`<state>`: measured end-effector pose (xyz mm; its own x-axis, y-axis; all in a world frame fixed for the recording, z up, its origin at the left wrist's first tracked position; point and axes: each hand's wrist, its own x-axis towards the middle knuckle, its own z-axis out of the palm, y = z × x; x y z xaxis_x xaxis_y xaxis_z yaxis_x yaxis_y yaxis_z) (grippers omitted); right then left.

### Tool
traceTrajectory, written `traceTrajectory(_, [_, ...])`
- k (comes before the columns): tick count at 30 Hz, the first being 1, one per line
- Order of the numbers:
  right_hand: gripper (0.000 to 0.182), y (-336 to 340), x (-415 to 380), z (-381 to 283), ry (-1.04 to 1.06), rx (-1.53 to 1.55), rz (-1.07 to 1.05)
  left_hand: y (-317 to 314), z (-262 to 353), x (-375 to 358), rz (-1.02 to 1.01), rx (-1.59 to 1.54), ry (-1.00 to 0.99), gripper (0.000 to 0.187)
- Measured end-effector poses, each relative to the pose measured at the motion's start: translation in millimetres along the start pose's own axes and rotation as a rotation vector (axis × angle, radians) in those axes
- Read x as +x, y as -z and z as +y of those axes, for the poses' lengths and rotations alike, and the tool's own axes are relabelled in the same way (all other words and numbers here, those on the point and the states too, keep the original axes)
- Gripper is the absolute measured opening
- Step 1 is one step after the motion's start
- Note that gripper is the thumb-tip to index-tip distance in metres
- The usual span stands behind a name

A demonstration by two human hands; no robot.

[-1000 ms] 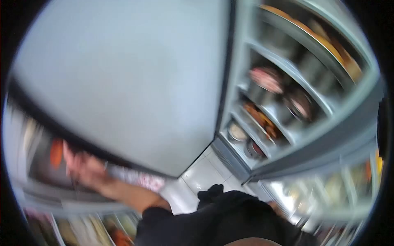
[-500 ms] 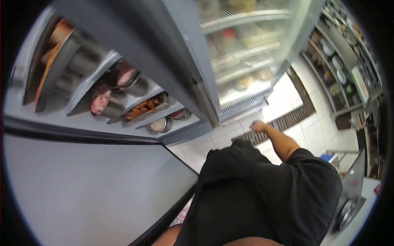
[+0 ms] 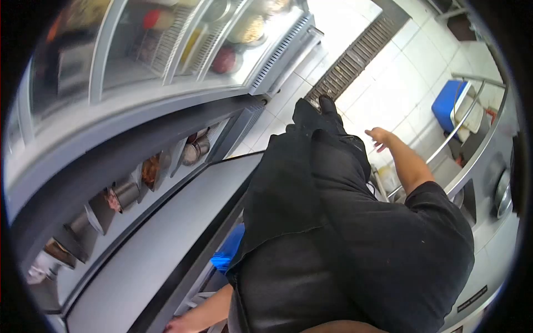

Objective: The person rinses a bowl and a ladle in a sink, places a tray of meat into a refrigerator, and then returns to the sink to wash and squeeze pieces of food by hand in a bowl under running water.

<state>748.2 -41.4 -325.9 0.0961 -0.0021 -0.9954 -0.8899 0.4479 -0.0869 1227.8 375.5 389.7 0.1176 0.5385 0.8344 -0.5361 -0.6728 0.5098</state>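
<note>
My right hand (image 3: 378,139) hangs empty over the tiled floor, its fingers loosely apart. At the bottom left, my left hand (image 3: 177,324) is at the outer edge of the grey refrigerator door (image 3: 161,238); its fingers are mostly hidden. This door stands partly open. Behind it, the refrigerator shelves hold metal containers (image 3: 126,192) with food, including pinkish pieces and orange-brown pieces. Beside this opening is a glass-fronted refrigerator (image 3: 250,91) with wire shelves and a red-lidded jar (image 3: 158,19).
A dark floor grate (image 3: 355,55) crosses the white tiles. To the right are a blue and white box (image 3: 448,105), a metal rail (image 3: 463,119) and a steel counter with a round metal bowl (image 3: 504,194). A blue item (image 3: 227,250) shows behind the door, beside my body.
My view has turned to the right. The grey door has swung closer to the shelves, narrowing the opening. My left hand has come into view at its edge.
</note>
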Motion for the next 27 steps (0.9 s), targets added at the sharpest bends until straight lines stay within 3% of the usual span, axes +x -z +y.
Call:
traceTrajectory(2, [0.089, -35.0, 0.6, 29.5, -0.019, 0.312, -0.323, -20.2, 15.0, -14.7, -0.011, -0.031, 0.048, 0.058])
traceTrajectory(5, [0.086, -68.9, -36.7, 31.8, 0.044, 0.604, -0.596, -45.1, 34.5, -39.3, -0.041, -0.072, 0.111, 0.057])
traceTrajectory(11, [0.083, -40.5, -42.5, 51.0, 0.032, 0.758, -0.859, -81.5, 67.2, -76.8, -0.113, -0.130, 0.196, 0.055])
traceTrajectory(14, [0.083, -26.1, -45.9, 54.9, -0.027, 0.584, -0.708, -90.0, 76.9, -91.3, -0.119, -0.131, 0.231, 0.054])
traceTrajectory(17, [0.081, -18.5, -47.4, 55.1, -0.035, 0.596, -0.607, -90.7, 88.4, -104.1, -0.059, -0.121, 0.246, 0.054])
traceTrajectory(23, [0.086, -20.5, -8.4, 66.9, 0.125, 0.491, -0.887, -83.4, 89.5, -101.3, -0.032, -0.179, 0.252, 0.054])
traceTrajectory(27, [0.092, -2.1, -61.8, 38.0, 0.103, 0.692, -0.733, -74.2, 84.6, -95.2, -0.002, -0.193, 0.243, 0.054])
